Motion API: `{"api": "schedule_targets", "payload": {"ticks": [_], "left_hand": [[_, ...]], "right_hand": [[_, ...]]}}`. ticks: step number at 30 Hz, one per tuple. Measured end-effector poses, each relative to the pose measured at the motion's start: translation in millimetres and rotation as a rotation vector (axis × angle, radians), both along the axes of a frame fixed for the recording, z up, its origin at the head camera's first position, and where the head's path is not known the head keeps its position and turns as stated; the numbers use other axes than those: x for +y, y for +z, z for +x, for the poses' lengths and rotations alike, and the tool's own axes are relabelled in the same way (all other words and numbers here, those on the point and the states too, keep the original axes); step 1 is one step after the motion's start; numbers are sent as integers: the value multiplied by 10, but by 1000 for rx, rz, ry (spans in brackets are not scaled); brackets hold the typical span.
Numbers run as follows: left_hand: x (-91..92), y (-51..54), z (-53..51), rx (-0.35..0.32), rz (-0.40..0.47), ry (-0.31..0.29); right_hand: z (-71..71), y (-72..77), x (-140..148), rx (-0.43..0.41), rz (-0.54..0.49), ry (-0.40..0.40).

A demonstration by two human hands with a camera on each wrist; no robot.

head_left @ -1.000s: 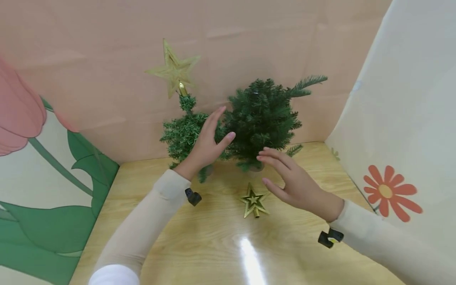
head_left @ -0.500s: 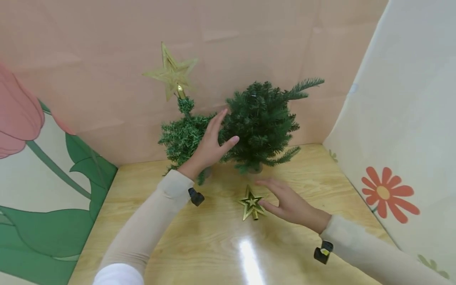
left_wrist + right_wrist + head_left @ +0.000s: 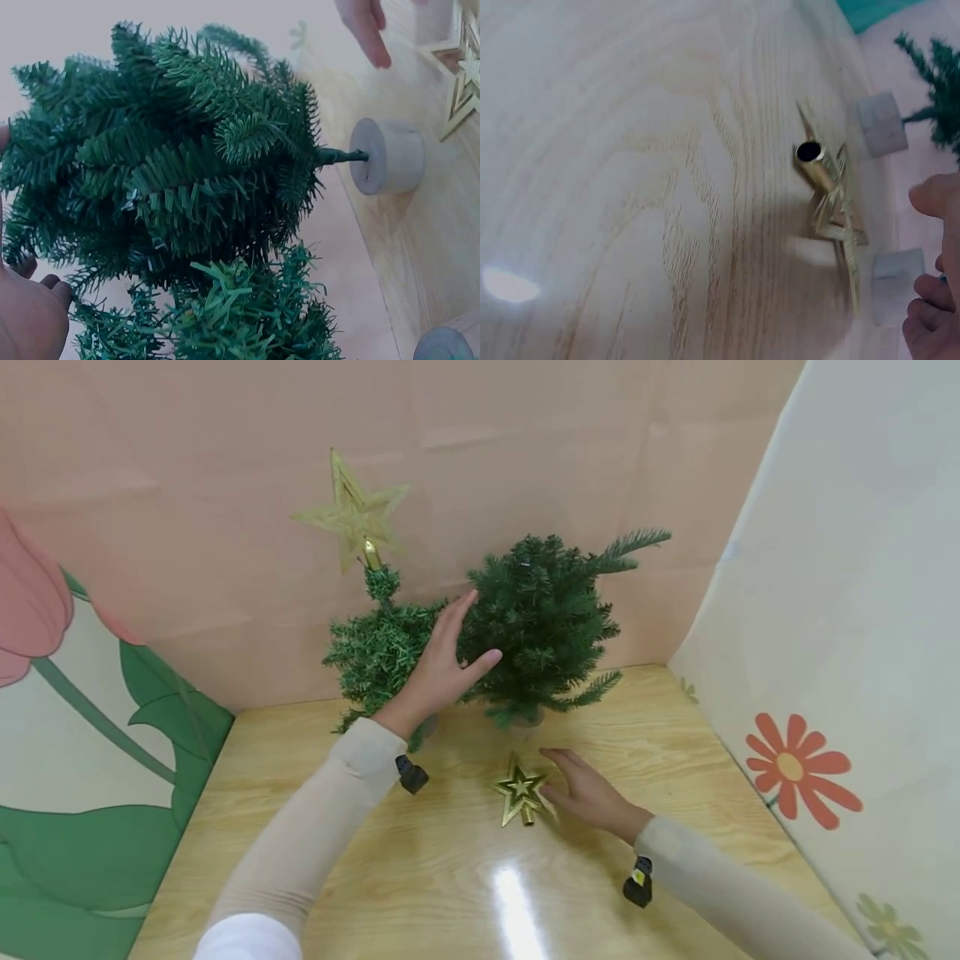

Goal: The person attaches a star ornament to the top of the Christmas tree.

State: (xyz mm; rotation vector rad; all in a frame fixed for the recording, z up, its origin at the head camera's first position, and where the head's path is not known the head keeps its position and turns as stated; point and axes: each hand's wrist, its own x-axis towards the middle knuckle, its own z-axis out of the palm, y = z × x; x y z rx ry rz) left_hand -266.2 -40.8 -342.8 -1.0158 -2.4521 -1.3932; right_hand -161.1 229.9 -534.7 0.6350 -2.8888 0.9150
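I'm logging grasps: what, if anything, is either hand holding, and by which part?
Nothing is held. The right hand is open beside the lower shiny gold five-pointed star; the left hand open by the bushy dark green artificial tree, contact unclear.

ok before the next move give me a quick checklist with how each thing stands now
1. Right hand close to the loose star: ok, right beside it.
2. Loose star gripped: not ok, it lies on the table.
3. Star's socket unblocked: ok, its open end looks hollow.
4. Dark tree upright: ok, standing on its base.
5. Dark tree's top free of a star: ok, none there.
6. Left hand touching the dark tree: cannot tell.
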Motion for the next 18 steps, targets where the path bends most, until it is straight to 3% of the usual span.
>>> {"api": "schedule_targets", "payload": {"ticks": [3, 11, 18], "left_hand": [[15, -9, 0, -38, 15, -5], [32, -38, 4, -55, 20, 8], [26, -93, -28, -64, 18, 8]], "right_hand": [[-65, -84, -13, -30, -14, -12], [-97, -237, -74, -81, -30, 18], [-53, -314, -92, -95, 56, 29]]}}
